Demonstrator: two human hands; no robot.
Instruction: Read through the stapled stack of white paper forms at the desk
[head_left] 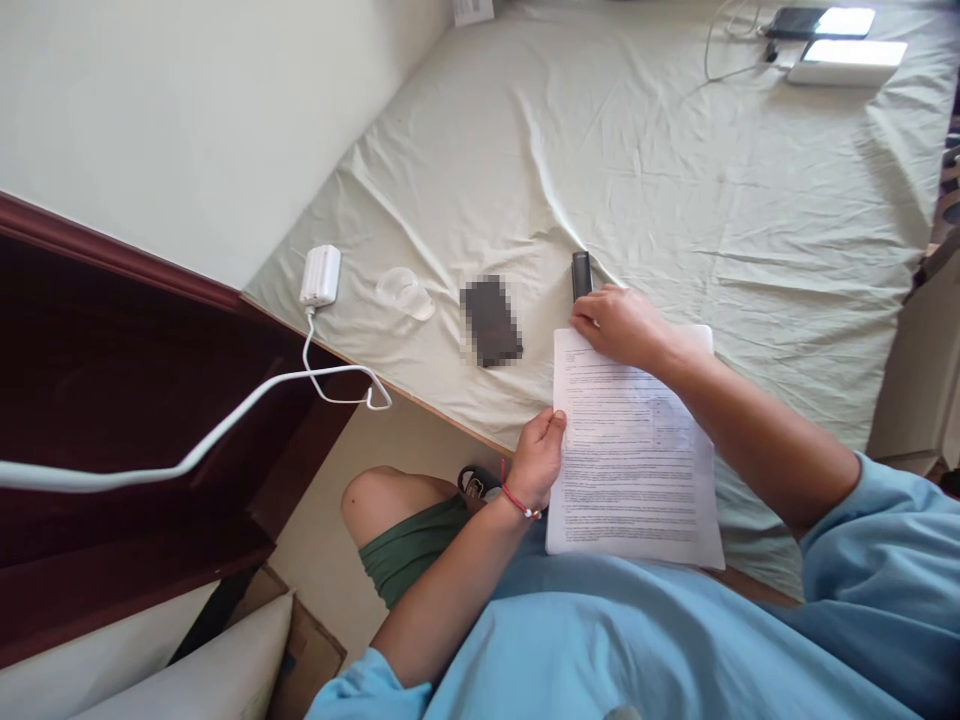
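A stack of printed paper sheets (630, 470) lies over the near edge of the cloth-covered table, close to my body. My left hand (538, 455) is closed on its left edge, thumb on top. At the stack's top left corner, my right hand (619, 320) has its fingers curled round the near end of a slim black stapler (581, 274). The stapler's far end sticks out past the fingers; its near end is hidden by the hand. Left of it on the cloth lies a dark, pixelated rectangular object (492, 320).
A white adapter (320, 275) with a cable (225, 415) sits at the table's left corner, beside a clear plastic piece (405, 293). Far right are a phone (821, 22), a white device (847, 63) and cords. A wall (187, 110) borders the left side of the table.
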